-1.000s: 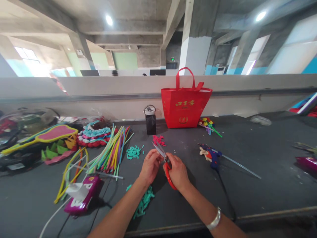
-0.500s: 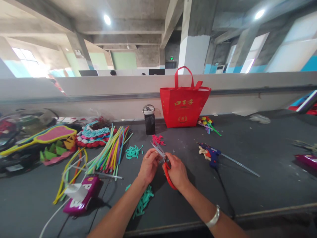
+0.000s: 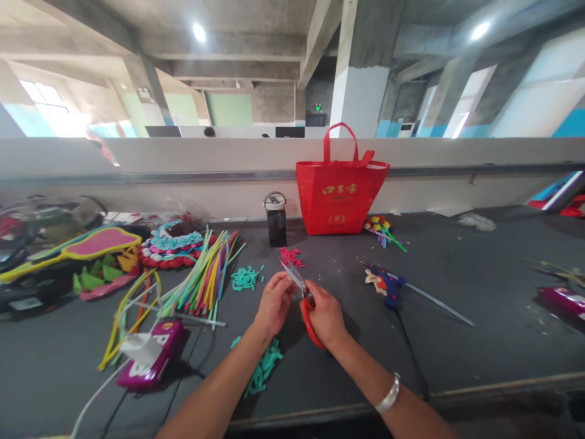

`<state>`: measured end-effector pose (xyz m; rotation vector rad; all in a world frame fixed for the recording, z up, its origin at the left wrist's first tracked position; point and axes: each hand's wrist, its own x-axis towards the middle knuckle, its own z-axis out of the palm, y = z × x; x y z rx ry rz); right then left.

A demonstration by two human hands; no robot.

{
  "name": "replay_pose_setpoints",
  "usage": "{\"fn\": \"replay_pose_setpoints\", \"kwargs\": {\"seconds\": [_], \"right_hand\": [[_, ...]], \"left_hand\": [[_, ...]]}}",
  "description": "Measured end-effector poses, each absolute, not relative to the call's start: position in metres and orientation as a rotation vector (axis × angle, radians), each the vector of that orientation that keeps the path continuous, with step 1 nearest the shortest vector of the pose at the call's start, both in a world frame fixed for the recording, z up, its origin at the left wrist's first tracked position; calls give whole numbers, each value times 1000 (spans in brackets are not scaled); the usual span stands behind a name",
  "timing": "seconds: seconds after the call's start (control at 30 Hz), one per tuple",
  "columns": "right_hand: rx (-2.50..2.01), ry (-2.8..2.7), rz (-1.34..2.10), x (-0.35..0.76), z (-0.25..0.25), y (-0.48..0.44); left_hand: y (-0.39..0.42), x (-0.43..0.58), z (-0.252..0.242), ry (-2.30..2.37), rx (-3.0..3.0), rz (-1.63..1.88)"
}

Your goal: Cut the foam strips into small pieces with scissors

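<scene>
My right hand [image 3: 325,314] grips a pair of scissors [image 3: 311,323] by its red handles, the blades pointing away and to the left. Close beside the blades, my left hand [image 3: 275,302] is closed with fingertips pinched; whatever is between them is too small to make out. Beyond the blade tips lies a small heap of red pieces [image 3: 292,256]. A pile of short teal pieces [image 3: 245,278] sits to the left, and a second teal pile [image 3: 265,369] lies partly behind my left forearm.
Colourful pipe cleaners [image 3: 208,274] and a purple power strip [image 3: 153,356] lie on the left. A black-and-white container [image 3: 276,222] and a red bag [image 3: 340,201] stand at the back. A blue glue gun [image 3: 388,283] with a long glue stick and cord lies on the right.
Both hands and the scissors stay in nearly the same place, blades beside the left fingertips. The view has shifted very slightly.
</scene>
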<state>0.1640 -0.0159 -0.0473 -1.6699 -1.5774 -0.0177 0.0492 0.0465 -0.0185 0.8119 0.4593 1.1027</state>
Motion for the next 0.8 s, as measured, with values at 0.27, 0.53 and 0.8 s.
{"fn": "replay_pose_setpoints", "kwargs": {"seconds": [0.27,0.53,0.8], "right_hand": [[-1720,-1570,-42,162,-47,-16],[-1636,-1509,2,164,-44,-16],[-1499,-1233,97,171,-38,-14]], "left_hand": [[46,49,-22,462,807,1105],[42,50,-16,458,843,1074],[44,45,-8,385,834,1005]]}}
